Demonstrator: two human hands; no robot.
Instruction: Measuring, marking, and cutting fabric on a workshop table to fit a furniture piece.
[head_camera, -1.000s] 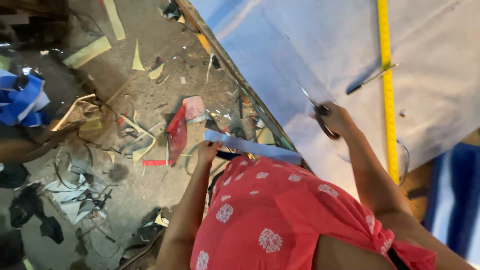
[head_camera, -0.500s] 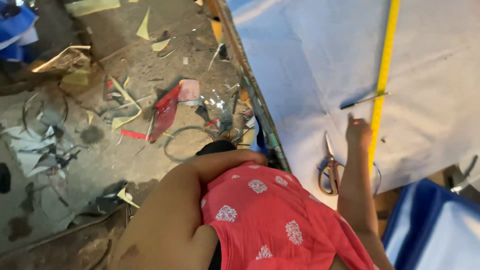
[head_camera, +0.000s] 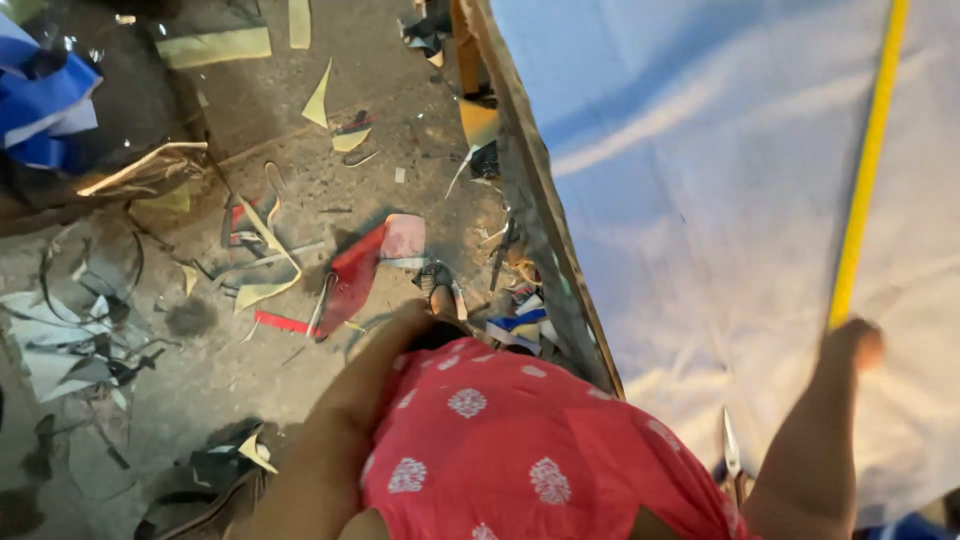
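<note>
Right now the yellow tape measure (head_camera: 862, 190) lies straight along the pale blue cloth (head_camera: 700, 200) on the tabletop, its near end under the blurred right hand (head_camera: 855, 345), whose grip I cannot tell. Scissors (head_camera: 731, 455) lie beside that arm; a careless sweep could snag them. Left hand hidden.

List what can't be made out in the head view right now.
- Right hand: motion-blurred on the yellow measuring tape; fingers unreadable.
- Left hand: hidden behind the red patterned garment; only the forearm shows.
- Scissors: handles hidden by the right forearm, only the blades show.
- Floor scraps: too small to tell the material.
</note>
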